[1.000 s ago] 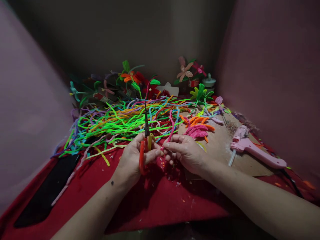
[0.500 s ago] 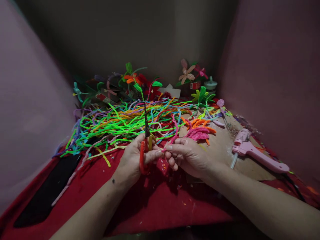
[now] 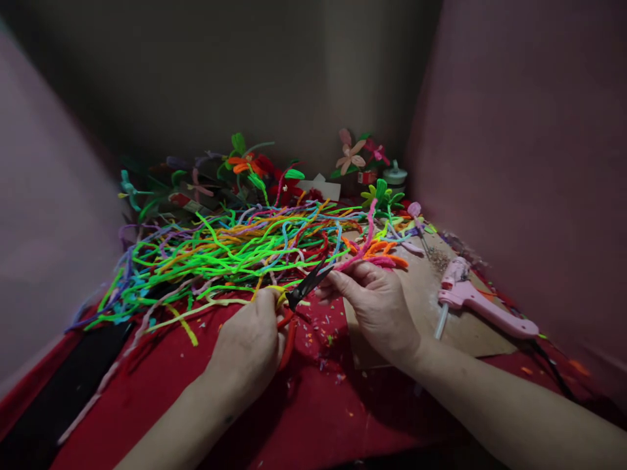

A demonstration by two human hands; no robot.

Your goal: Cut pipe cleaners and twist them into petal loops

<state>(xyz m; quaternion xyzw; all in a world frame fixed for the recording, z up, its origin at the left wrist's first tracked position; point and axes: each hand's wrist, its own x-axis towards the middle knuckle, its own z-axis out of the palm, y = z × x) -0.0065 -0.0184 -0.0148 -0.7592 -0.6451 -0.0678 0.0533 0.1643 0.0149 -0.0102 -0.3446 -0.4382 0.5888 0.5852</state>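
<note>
Where the scissors [image 3: 304, 287] stood straight up a moment ago, the left hand [image 3: 249, 346], shut round their red handles, has tipped the blades over to the pink stick [image 3: 369, 225] that the right hand [image 3: 377, 307] pinches just above the worktop [image 3: 318, 405], by the bright pile [image 3: 235, 248].

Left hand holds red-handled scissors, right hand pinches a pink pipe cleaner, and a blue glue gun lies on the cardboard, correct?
The head view shows the glue gun is pink, not blue. Left hand on the scissors, right hand on the pink pipe cleaner, gun on the cardboard are right.
</note>
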